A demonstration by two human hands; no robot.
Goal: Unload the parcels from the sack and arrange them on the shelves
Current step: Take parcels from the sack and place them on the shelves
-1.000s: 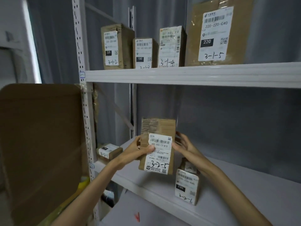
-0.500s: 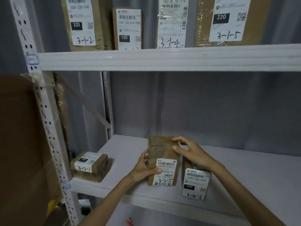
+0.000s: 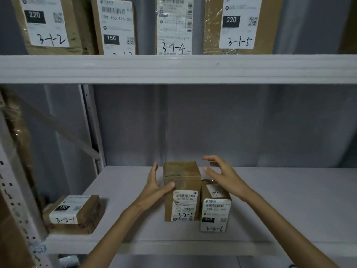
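A brown parcel marked 3-2-5 [image 3: 181, 190] stands upright on the lower white shelf [image 3: 135, 236]. My left hand [image 3: 156, 183] rests against its left side, thumb on the front face and fingers spread. Lifted off the parcel, my right hand [image 3: 222, 175] hovers with fingers apart beside its top right. Touching it on the right stands a smaller parcel marked 3-2-6 [image 3: 215, 211]. A flat parcel marked 3-2-1 [image 3: 74, 212] lies at the shelf's left end. The sack is not in view.
The upper shelf [image 3: 177, 68] carries parcels marked 3-1-2 [image 3: 46, 24], 3-1-4 [image 3: 173, 26], 3-1-5 [image 3: 239, 24] and one more between [image 3: 116, 26]. A perforated white upright [image 3: 17, 206] and a diagonal brace [image 3: 63, 132] stand at left. Grey wall behind.
The 3-2-5 parcel was held above the shelf, then set down beside the 3-2-6 parcel. My right hand has come off it and opened. The view moved closer and lower.
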